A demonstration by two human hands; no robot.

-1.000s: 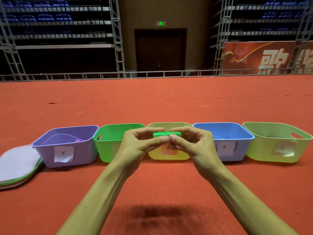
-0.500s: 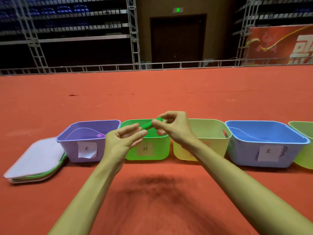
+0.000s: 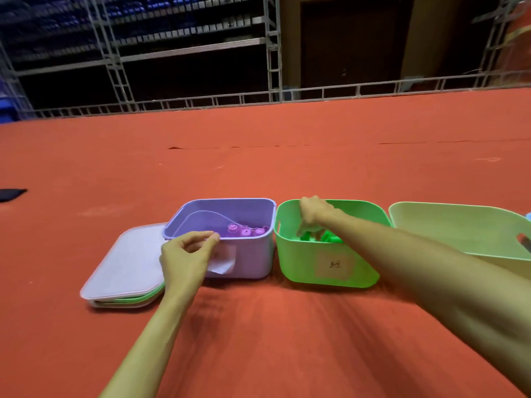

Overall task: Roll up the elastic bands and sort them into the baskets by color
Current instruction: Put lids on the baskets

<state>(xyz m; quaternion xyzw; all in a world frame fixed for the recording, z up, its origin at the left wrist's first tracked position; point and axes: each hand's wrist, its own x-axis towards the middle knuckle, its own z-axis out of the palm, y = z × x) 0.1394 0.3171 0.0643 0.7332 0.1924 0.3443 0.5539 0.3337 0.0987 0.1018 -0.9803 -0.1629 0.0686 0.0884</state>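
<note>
Three rounded smooth plastic baskets recorded: purple basket (image 3: 253,262), green basket (image 3: 298,262), pale basket (image 3: 459,225) | rolled green bands (image 3: 330,239) lying inside green basket under right hand (image 3: 313,214), finger grip indeterminable | left hand (image 3: 184,254) loosely curled, empty | paper label (image 3: 334,264) illegible.

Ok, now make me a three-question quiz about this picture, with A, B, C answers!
1. Where is the right hand? A in the green basket; B on the lids; C on the floor.
2. What colour are the rolls in the purple basket? A green; B blue; C purple.
3. The purple basket is: A lidded; B open; C tipped over.

Answers: 1 A, its fingers reach down inside the green rim. 2 C, the rolls look pinkish purple. 3 B, you can see right down inside it.
</note>
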